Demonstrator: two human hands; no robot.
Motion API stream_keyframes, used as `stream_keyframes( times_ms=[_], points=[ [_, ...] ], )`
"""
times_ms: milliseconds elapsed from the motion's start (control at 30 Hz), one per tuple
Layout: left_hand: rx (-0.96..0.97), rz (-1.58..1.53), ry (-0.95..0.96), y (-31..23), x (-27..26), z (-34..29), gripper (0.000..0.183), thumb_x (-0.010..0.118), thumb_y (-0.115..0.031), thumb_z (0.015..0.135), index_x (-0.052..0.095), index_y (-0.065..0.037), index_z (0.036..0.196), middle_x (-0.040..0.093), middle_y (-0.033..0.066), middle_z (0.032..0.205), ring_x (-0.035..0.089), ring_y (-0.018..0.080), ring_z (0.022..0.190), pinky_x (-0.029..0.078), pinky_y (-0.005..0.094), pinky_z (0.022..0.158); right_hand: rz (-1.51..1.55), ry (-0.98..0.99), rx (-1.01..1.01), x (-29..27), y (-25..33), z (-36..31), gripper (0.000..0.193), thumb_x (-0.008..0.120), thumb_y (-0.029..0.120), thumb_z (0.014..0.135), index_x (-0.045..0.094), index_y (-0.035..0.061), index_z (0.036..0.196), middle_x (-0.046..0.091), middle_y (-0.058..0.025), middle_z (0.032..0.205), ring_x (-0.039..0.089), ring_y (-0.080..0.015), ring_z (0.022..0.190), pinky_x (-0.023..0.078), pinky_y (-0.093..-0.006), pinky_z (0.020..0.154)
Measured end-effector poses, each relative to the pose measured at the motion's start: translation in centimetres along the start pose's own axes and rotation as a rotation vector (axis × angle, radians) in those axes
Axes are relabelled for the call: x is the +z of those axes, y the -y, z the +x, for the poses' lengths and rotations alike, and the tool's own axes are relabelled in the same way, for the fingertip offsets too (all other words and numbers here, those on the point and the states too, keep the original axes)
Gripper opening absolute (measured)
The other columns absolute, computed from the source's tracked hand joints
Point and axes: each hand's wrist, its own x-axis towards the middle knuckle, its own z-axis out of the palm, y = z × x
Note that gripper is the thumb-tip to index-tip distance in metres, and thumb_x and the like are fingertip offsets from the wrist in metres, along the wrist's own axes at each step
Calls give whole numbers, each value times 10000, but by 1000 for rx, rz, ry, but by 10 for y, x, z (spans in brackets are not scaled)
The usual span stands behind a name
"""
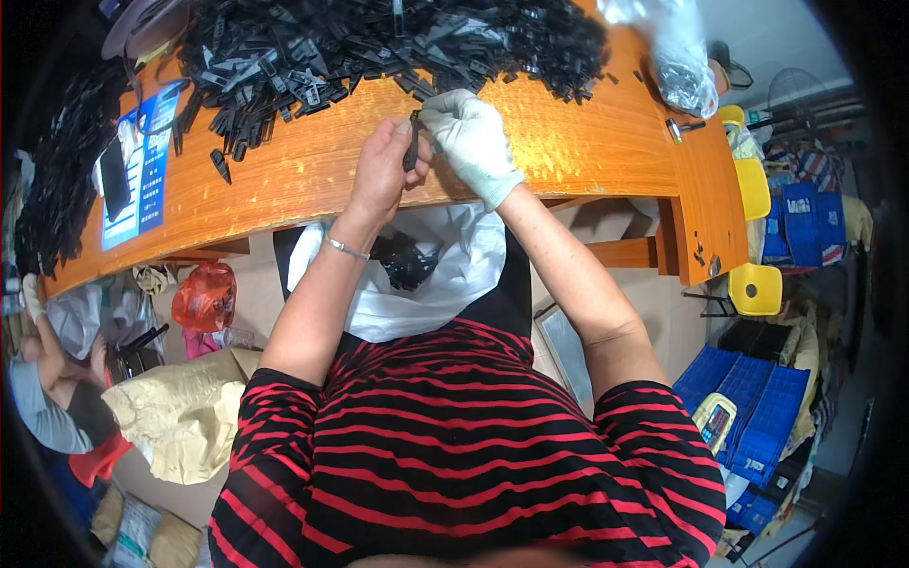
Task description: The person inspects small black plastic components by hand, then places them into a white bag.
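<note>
My bare left hand [381,168] grips a slim black plastic piece [413,151], held upright between thumb and fingers. On my right hand [469,140] is a white glove, its thumb and fingertips closed at the top end of the same piece. Both hands meet over the near edge of the wooden table [568,142]. Just beyond them spreads a large heap of similar black plastic pieces [312,57]. Below my hands, a white plastic bag [464,275] lies open on my lap, with black pieces [407,263] inside it.
A blue-and-white printed sheet [150,189] lies at the table's left, near another dark heap [66,180]. At far left a co-worker [47,398] sits by a brown paper sack [180,407]. Blue crates [757,407] and yellow stools [755,289] stand on the right.
</note>
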Motion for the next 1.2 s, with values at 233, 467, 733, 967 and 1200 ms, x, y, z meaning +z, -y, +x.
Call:
stream_keyframes(
  times_ms=[233, 467, 733, 967, 1200],
  points=[
    [4, 89, -83, -1, 8, -4, 209, 436, -242, 1101, 527, -55, 1120, 598, 11, 746, 477, 54, 536, 383, 202, 458, -404, 11, 28, -2, 31, -14, 260, 693, 181, 932, 659, -28, 1083, 716, -165, 844, 715, -239, 777, 554, -343, 716],
    [93, 230, -130, 11, 14, -3, 210, 469, -236, 1094, 555, -46, 1069, 545, -19, 687, 455, 42, 534, 369, 213, 462, -911, 165, -391, -15, 13, -6, 166, 665, 170, 846, 631, 11, 881, 668, -215, 777, 682, -418, 754, 550, -460, 673],
    [154, 210, -367, 32, 24, 11, 319, 548, -195, 1044, 614, -5, 796, 542, -15, 683, 454, 68, 607, 374, 278, 541, -1091, 296, -556, -16, 13, -6, 195, 704, 179, 757, 626, 20, 839, 669, -216, 759, 689, -403, 708, 552, -475, 621],
    [128, 244, -334, 17, 19, 12, 379, 542, -246, 1050, 593, -21, 750, 516, -3, 652, 436, 78, 600, 356, 290, 527, -1058, 262, -482, -13, 21, -14, 215, 673, 232, 841, 632, 20, 845, 676, -226, 781, 690, -408, 715, 558, -471, 641],
    [47, 348, -158, -30, 21, -19, 274, 515, -255, 1073, 614, -23, 967, 586, 6, 704, 496, 72, 543, 405, 233, 493, -744, 51, -161, -15, 36, -14, 266, 576, 274, 974, 690, 49, 1055, 691, -256, 914, 683, -420, 889, 558, -466, 727]
  ],
)
